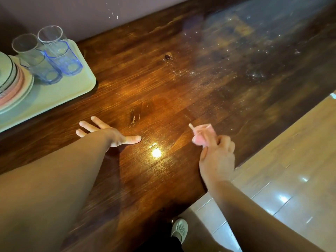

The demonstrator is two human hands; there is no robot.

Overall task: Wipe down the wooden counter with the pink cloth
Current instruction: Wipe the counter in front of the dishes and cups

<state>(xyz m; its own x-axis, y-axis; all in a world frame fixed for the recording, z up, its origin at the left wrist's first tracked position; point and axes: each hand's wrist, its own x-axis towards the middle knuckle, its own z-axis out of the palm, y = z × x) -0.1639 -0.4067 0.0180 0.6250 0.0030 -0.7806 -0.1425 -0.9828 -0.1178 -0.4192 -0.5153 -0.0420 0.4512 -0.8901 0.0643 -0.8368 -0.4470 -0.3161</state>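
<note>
The dark wooden counter (pixel 163 84) runs from bottom left to top right. White specks and droplets cover its far right part. My right hand (pixel 217 157) hovers over the counter's near edge and grips a small bunched pink cloth (pixel 202 133); most of the cloth is hidden inside my fingers. My left hand (pixel 107 132) lies flat on the wood with its fingers spread, to the left of a bright light reflection.
A pale tray (pixel 76 84) at the left holds two clear blue-tinted glasses (pixel 60 51) and a stack of plates (pixel 12 82). A wall (pixel 91 13) backs the counter. Shiny floor tiles (pixel 283 179) and a white shoe (pixel 179 230) lie below the counter's edge.
</note>
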